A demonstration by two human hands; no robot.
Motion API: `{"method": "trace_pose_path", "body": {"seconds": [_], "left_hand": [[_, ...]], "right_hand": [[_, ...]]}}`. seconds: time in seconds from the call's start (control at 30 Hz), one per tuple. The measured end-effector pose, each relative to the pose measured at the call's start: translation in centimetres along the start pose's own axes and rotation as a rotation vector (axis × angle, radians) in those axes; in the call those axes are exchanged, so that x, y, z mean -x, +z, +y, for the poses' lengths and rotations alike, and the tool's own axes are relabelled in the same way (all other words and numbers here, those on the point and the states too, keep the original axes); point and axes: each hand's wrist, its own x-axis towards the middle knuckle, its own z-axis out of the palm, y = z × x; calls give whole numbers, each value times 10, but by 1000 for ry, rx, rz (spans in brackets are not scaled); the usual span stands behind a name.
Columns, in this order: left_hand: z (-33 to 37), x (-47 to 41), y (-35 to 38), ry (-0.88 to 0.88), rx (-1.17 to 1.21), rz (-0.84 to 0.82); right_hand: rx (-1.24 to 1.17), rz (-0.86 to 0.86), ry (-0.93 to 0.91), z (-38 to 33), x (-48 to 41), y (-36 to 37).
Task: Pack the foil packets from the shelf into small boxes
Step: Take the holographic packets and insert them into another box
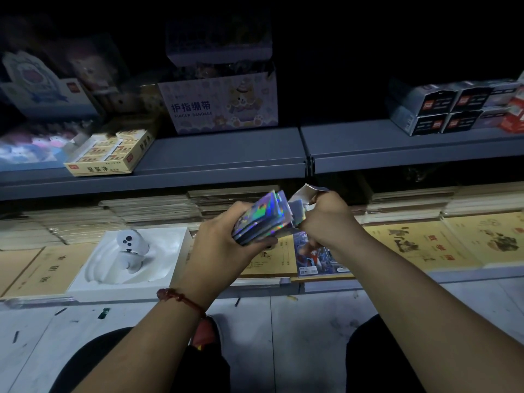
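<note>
White moulded plastic tray (170, 242) is seen leftmost. Shiny holographic foil packets (263, 219) are gripped as a stack by the left hand (221, 239), just beside a small grey cardboard box (297, 207) clutched by the right hand (329, 219).

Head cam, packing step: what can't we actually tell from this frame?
All head view:
- Packet count: foil packets overlap in the left hand, so only edges show.
- Inside the small box: hidden by the right hand and the packets.
- The left-end items on the upper shelf: dark, blurred.
- The red-white boxes, far right: cut by the frame edge.
</note>
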Motion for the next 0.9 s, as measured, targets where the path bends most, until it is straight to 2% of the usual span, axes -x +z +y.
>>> {"method": "trace_pose_path", "body": {"seconds": [0.1,0.17,0.33,0.43,0.53,0.9], "left_hand": [[-2,-4,1,-103,44,43],[-7,-5,0,-153,31,65],[-19,-7,-2,-274,-17,103],[-15,-8,-1,-284,-10,89],[-12,-8,2,-285,15,71],[-11,-5,3,-258,-10,39]], "right_hand": [[-210,-36,-74,-4,2,0],[-282,6,-130,-2,-4,-1],[-172,307,-425,5,-14,-2],[-219,217,-576,1,-6,1],[-140,112,-680,-4,5,6],[-155,90,-593,-1,1,13]]}}
